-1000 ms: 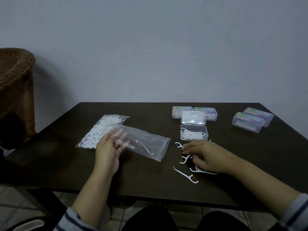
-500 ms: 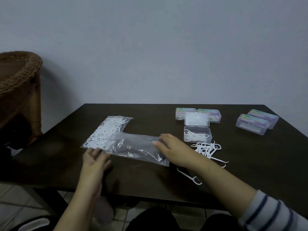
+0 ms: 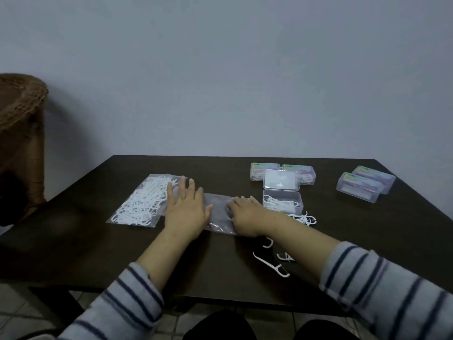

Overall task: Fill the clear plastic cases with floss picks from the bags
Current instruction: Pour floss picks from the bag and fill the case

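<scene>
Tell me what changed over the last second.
The right hand left the loose floss picks and moved left onto the empty bag. The left hand now lies flat on that bag too, fingers straight. The full bag, open case and closed cases stayed put.

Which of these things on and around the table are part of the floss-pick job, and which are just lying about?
Part of the job:
open case
closed cases
full bag
empty bag
loose floss picks
both hands

Just there:
wicker chair
table
</scene>
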